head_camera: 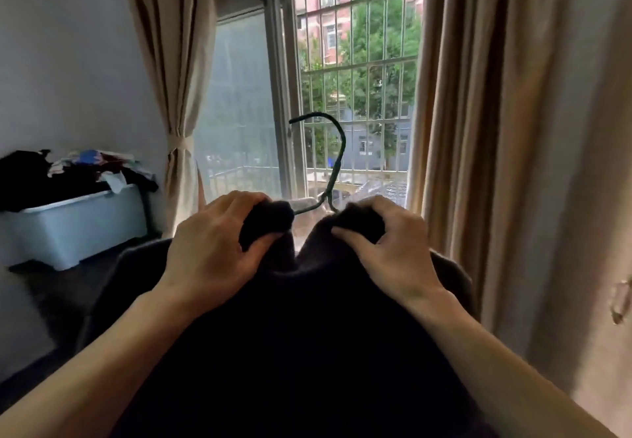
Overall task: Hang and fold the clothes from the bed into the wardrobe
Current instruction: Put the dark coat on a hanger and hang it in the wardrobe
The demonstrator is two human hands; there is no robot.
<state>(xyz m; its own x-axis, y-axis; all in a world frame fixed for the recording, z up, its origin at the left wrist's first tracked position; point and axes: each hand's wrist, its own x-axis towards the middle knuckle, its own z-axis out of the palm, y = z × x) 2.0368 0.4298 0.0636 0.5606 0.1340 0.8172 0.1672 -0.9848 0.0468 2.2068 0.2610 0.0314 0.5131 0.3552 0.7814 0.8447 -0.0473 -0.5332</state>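
A dark knitted garment (294,328) hangs in front of me and fills the lower middle of the view. A thin dark green wire hanger (337,160) sticks up out of its neck opening, hook towards the window. My left hand (212,249) grips the bunched collar on the left of the hook. My right hand (390,242) grips the collar on the right side. The hanger's shoulders are hidden inside the fabric.
A pale blue storage box (78,229) piled with mixed clothes (68,174) stands at the left on a dark surface. Beige curtains (478,129) frame a barred window (359,78) straight ahead. A handle (620,300) shows at the right edge.
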